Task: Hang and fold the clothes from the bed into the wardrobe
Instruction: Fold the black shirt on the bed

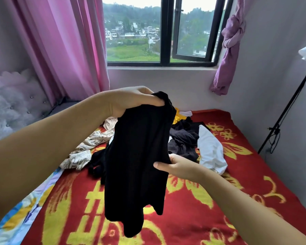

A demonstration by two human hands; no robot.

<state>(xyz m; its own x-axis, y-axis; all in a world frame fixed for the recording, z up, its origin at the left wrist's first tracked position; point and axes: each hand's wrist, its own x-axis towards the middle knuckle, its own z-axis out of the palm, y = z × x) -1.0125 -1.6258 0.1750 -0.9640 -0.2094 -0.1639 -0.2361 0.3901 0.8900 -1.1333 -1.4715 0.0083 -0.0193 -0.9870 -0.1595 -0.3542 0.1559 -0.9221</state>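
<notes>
Near red-and-yellow floral blanket (193, 209) bare, open reach; heap of mixed clothes (184, 138) blocks bed's middle; black tripod stand (286, 110) crowds right edge.

Head-worn view, down over bed (193, 200)

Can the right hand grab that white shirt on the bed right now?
Probably not yet: the right hand is gripping the black garment. The white shirt lies uncovered just beyond it, so once it lets go, likely yes.

You see pink curtains (64, 46) left of the window (163, 30), a knotted purple curtain (228, 50) right, and a black stand (286, 110) by the wall.
</notes>
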